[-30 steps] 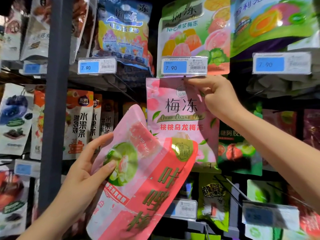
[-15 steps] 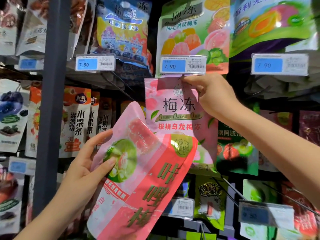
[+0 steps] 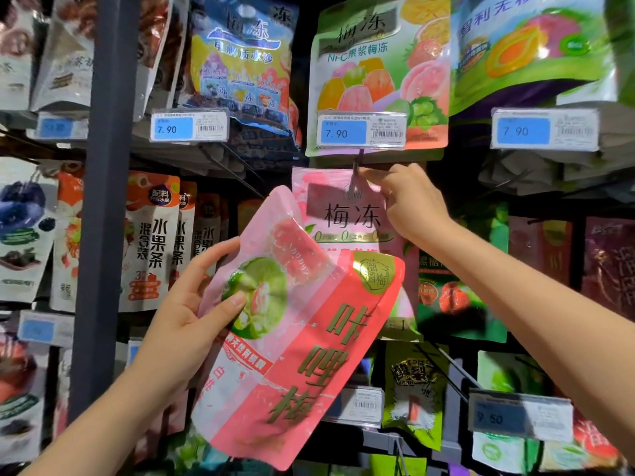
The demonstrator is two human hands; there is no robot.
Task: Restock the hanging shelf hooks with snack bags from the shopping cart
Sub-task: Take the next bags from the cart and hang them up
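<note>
A dark post (image 3: 106, 201) stands upright at left, just right of it hangs a 7.90 tag (image 3: 189, 127), with two more along the same row and a 9.50 tag (image 3: 520, 419) lower right.

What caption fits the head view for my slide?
Right hand pinches pink bag at hook; left hand holds red-pink bag.

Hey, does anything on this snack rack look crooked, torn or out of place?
Nothing looks torn or spilled. The only thing askew is the pink-and-red bag, held slanted in the left hand and covering part of the pale pink bag the right hand pinches at its hook.
</note>
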